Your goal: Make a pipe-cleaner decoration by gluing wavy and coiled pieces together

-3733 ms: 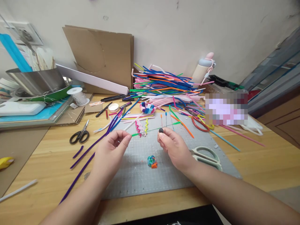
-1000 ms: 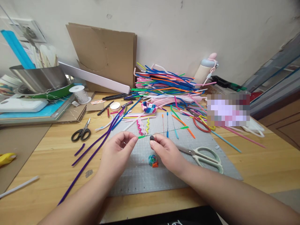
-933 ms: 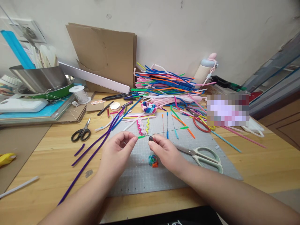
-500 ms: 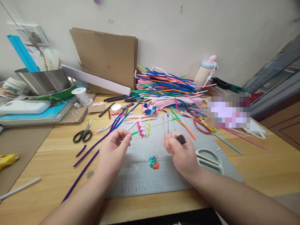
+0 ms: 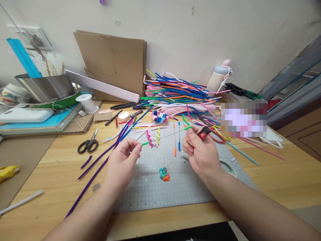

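A green pipe cleaner point(image 5: 165, 135), bare dark wire in its middle and fuzzy at both ends, is stretched between my hands. My left hand point(image 5: 125, 155) pinches its left green tip. At the other tip, my right hand point(image 5: 200, 150) has it between thumb and finger, and a red lighter point(image 5: 203, 133) with a black top is also held in that hand. Below the wire lies a small multicoloured coiled piece point(image 5: 164, 174) on the grey cutting mat point(image 5: 150, 194). An orange-ended wire point(image 5: 175, 140) and a blue-ended wire point(image 5: 179, 137) lie side by side near my right hand.
Black-handled scissors point(image 5: 87, 145) lie left of the mat, with purple pipe cleaners point(image 5: 94, 165) beside them. Pale green scissors point(image 5: 228, 168) are partly hidden by my right hand. A pile of coloured pipe cleaners point(image 5: 180, 93) and a bottle point(image 5: 218, 78) stand at the back.
My right hand has moved up and to the right and now grips the right green tip, which was outside its fingers before. The lighter shows more clearly. My left hand has hardly moved.
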The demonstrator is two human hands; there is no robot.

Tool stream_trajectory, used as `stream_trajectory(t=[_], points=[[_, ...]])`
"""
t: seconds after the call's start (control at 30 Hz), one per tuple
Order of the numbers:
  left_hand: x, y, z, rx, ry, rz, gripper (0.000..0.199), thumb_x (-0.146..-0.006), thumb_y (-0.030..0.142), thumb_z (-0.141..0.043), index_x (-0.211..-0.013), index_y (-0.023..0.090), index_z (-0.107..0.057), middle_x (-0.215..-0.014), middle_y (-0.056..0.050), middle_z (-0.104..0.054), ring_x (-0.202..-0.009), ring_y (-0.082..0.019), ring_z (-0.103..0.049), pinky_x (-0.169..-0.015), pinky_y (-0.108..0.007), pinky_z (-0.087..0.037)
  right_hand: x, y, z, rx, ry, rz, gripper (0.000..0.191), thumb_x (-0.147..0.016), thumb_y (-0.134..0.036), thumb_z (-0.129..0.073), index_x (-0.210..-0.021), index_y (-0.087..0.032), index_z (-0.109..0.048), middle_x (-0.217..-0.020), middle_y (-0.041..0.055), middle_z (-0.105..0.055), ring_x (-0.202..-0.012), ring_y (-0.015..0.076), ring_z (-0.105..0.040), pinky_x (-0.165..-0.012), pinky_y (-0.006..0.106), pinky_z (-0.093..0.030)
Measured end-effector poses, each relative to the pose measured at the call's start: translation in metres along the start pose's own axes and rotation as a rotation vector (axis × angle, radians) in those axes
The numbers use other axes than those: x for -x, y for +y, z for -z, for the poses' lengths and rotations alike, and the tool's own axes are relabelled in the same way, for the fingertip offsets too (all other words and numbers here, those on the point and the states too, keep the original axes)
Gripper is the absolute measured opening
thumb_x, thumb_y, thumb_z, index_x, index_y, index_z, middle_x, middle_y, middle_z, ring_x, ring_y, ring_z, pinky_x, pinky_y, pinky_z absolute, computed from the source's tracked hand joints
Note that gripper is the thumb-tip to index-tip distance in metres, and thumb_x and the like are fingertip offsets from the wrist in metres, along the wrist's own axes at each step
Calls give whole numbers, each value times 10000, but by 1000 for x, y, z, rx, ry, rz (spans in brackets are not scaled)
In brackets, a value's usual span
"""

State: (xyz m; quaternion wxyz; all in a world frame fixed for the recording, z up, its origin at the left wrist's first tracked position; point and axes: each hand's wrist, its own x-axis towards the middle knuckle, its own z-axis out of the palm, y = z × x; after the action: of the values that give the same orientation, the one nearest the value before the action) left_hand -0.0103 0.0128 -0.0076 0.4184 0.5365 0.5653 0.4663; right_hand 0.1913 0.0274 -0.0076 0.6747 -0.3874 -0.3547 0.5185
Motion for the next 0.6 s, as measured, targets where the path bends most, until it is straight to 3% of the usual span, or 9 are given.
stream_trajectory(t=[0.6], points=[[-1, -4, -1, 37, -66, 44, 166, -812, 329, -601, -781, 177, -542, -672, 32, -554, -610, -92, -498, -568, -215, -388, -8, -4, 4, -55, -2, 18, 190, -730, -297, -740, -802, -189, -603, -491, -93, -360, -382, 31, -310, -376, 182, -175]])
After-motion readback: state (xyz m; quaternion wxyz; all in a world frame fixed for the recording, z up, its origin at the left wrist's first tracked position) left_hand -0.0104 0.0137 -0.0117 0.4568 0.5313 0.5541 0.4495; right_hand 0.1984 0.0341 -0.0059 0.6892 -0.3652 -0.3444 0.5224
